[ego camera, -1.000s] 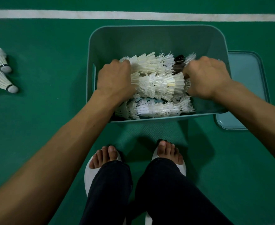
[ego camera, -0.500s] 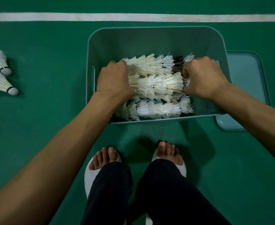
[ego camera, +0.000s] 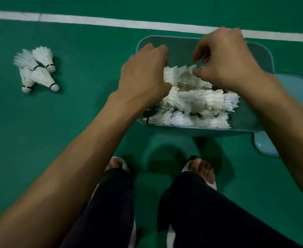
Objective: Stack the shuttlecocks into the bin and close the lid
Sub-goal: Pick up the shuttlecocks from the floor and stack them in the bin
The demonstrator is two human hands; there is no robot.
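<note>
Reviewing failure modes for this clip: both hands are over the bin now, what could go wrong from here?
1. The loose shuttlecocks on the floor, left of the bin, could be forgotten before closing.
2. The stacked rows look piled high; the lid, lying beside the bin, might crush feathers or not seat.
3. The left hand and right hand sit right at the feathers, which may bend.

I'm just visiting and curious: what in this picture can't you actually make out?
- Left hand: its fingertips are hidden behind its own back, so any grip is unclear.
- Right hand: motion-blurred; whether it pinches a feather is unclear.
- Shuttlecock rows in the bin: too blurred and overlapped to count.
- Lid: partly hidden by the bin and the right forearm.
- Loose shuttlecocks on the floor: overlapping, so the count is uncertain.
</note>
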